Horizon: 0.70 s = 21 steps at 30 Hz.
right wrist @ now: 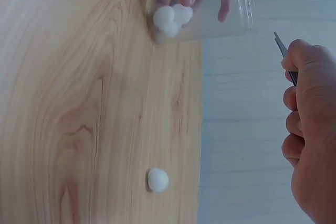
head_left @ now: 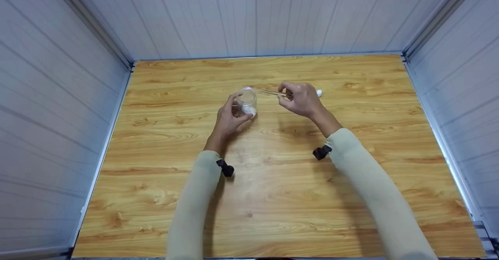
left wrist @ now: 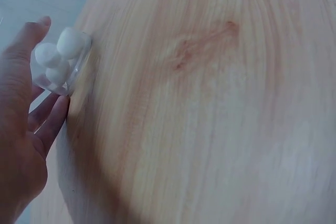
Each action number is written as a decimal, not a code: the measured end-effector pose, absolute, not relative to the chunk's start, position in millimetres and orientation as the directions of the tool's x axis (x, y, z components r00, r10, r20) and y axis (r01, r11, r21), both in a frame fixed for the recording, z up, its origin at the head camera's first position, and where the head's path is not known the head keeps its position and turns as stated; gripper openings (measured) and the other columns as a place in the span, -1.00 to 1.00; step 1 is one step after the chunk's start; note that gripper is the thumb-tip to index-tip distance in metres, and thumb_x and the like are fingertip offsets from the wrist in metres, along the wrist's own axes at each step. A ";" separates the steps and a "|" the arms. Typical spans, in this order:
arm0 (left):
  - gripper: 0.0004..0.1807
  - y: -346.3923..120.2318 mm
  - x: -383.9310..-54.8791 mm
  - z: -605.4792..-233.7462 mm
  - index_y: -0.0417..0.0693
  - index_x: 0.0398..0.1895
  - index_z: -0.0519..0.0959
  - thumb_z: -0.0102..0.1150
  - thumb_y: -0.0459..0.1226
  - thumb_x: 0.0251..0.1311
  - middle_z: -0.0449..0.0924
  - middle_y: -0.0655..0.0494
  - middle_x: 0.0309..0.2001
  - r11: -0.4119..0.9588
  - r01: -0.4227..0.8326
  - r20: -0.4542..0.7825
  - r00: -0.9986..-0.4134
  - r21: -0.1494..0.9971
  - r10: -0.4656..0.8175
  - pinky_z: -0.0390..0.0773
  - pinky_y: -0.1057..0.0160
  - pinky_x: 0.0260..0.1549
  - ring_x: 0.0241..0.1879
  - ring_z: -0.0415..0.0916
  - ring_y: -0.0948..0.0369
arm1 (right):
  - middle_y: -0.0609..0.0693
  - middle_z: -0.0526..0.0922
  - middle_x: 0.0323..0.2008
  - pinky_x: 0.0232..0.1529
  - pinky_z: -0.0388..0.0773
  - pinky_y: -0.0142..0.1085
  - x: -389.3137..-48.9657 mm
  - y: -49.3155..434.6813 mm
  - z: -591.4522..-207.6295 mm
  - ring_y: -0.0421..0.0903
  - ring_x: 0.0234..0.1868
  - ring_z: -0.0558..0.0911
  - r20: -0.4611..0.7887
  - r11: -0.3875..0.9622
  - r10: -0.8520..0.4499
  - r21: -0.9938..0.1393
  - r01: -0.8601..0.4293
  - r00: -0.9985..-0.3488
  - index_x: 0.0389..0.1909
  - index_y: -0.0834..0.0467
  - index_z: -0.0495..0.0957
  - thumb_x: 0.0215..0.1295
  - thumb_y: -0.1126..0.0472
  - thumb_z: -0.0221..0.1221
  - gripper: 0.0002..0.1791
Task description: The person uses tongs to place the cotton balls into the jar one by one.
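Walls of pale panelling (head_left: 234, 18) close in the far, left and right sides of a wood-grain table (head_left: 265, 197). Two light sleeves (head_left: 195, 201) reach in from the near side, each with a small black device (head_left: 227, 169) at the cuff. The left hand (head_left: 228, 115) has its fingers and thumb curled partway round a clear jar (head_left: 247, 98), which stands upright on the table, its long axis vertical and its round mouth uppermost. The right hand (head_left: 305, 100), raised above the table, is closed in a pinch on slim metal tweezers (head_left: 273, 92), which run roughly sideways, tips pointing left toward the jar's rim, near but apart from it; nothing shows between the tips. At least three white balls (right wrist: 169, 20) sit at the jar's bottom; the exact count is hidden. One loose white ball (head_left: 319, 92) lies on the table just right of the right hand, which is much the nearer to it; the jar lies left of that hand. No brand, label or writing can be read on anything.
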<state>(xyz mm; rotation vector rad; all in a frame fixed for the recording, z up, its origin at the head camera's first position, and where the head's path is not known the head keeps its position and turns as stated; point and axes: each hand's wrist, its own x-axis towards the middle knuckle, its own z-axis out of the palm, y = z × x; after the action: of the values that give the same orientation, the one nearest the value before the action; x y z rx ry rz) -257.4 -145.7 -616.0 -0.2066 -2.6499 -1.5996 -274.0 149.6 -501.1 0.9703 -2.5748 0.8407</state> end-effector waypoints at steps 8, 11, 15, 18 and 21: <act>-0.06 -144.1 -258.2 -616.4 0.19 0.66 0.37 0.68 -0.08 0.28 0.70 -0.12 0.27 0.468 0.101 0.071 -0.994 0.878 0.081 0.72 0.03 0.30 0.20 0.72 0.01 | 0.19 0.69 -0.55 -0.45 0.27 -0.21 -276.3 170.8 -501.2 -0.17 -0.58 0.35 0.419 0.637 -0.494 -0.421 -0.645 -0.762 -0.07 0.25 0.70 0.53 0.21 0.31 -0.83; -0.06 -143.1 -254.9 -609.3 0.14 0.65 0.37 0.69 -0.13 0.27 0.70 -0.19 0.28 0.463 0.100 0.069 -0.994 0.881 0.085 0.73 -0.02 0.30 0.24 0.72 -0.07 | 0.19 0.70 -0.53 -0.44 0.29 -0.20 -277.2 177.1 -504.1 -0.15 -0.57 0.38 0.419 0.649 -0.489 -0.412 -0.639 -0.766 -0.08 0.25 0.70 0.52 0.21 0.32 -0.84; -0.09 -147.0 -258.7 -618.5 0.18 0.61 0.40 0.70 -0.08 0.26 0.71 -0.16 0.25 0.457 0.127 0.093 -0.991 0.880 0.097 0.74 0.06 0.23 0.18 0.73 -0.02 | 0.19 0.72 -0.50 -0.42 0.33 -0.17 -277.5 185.1 -508.5 -0.06 -0.56 0.46 0.394 0.673 -0.477 -0.412 -0.614 -0.786 -0.07 0.25 0.70 0.51 0.21 0.33 -0.83; -0.11 -146.6 -256.9 -617.6 0.13 0.60 0.42 0.69 -0.07 0.26 0.73 -0.17 0.22 0.449 0.154 0.119 -0.987 0.880 0.106 0.74 0.07 0.18 0.13 0.74 -0.01 | 0.21 0.74 -0.48 -0.41 0.37 -0.15 -278.2 191.8 -511.6 0.04 -0.57 0.52 0.359 0.695 -0.460 -0.424 -0.581 -0.812 -0.06 0.25 0.71 0.50 0.22 0.33 -0.83; -0.10 -145.6 -255.5 -616.1 0.05 0.60 0.41 0.68 -0.09 0.26 0.73 -0.21 0.21 0.447 0.166 0.132 -0.986 0.879 0.107 0.74 0.05 0.16 0.13 0.74 -0.04 | 0.21 0.77 -0.47 -0.39 0.41 -0.12 -279.3 197.6 -514.8 0.10 -0.55 0.59 0.335 0.715 -0.444 -0.426 -0.554 -0.831 -0.06 0.25 0.71 0.48 0.20 0.34 -0.81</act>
<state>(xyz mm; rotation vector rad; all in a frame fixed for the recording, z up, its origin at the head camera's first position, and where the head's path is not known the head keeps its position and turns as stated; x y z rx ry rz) -255.5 -145.6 -616.1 -0.2473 -2.6234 -1.6031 -279.3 197.6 -514.8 0.7997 -2.7127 0.7727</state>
